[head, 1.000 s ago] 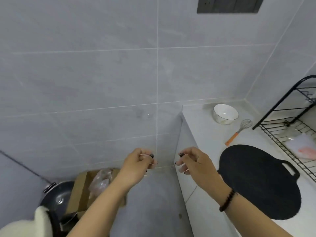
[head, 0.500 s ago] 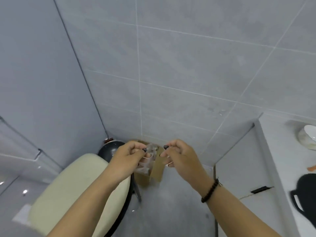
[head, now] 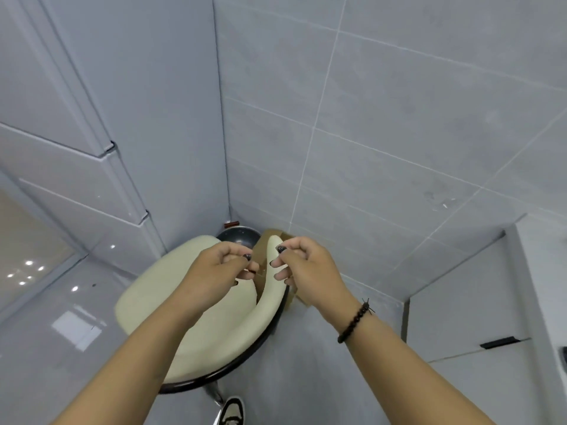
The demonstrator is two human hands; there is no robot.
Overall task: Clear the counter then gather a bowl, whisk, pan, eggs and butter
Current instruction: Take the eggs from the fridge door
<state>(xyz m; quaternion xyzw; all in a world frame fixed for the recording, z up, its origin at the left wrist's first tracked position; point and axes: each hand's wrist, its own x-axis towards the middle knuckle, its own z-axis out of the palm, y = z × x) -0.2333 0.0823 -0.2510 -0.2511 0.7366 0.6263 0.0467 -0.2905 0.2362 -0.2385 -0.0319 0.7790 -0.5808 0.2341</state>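
Both hands were held out over a cream-cushioned chair (head: 196, 305) in the corner of the room. The left hand (head: 214, 271) had its fingers curled, thumb and forefinger drawn together, and the right hand (head: 306, 271) was curled the same way just beside it, fingertips nearly meeting. Whether anything was pinched between them could not be told; nothing clear showed in the gap.

Beyond the chair's back, on the floor against the tiled wall (head: 399, 133), a dark pan (head: 237, 236) lay partly hidden, with a brown cardboard box (head: 264, 259) just to its right, also largely covered by the chair and the hands. At the far right edge ran the white counter (head: 543, 271) with cabinet fronts (head: 460, 317) below; the bowl, whisk, eggs and butter were not in view. A bead bracelet (head: 354, 323) sat on the right wrist, and a shoe (head: 231, 411) showed at the near edge.

By my reading, the step in hand was the clearing one: the hands hung near the box as if to drop some small scrap there. The next move probably calls for releasing over the box, then reaching down past the chair back for the pan, which would need a firm grip on its handle, a part hidden here.
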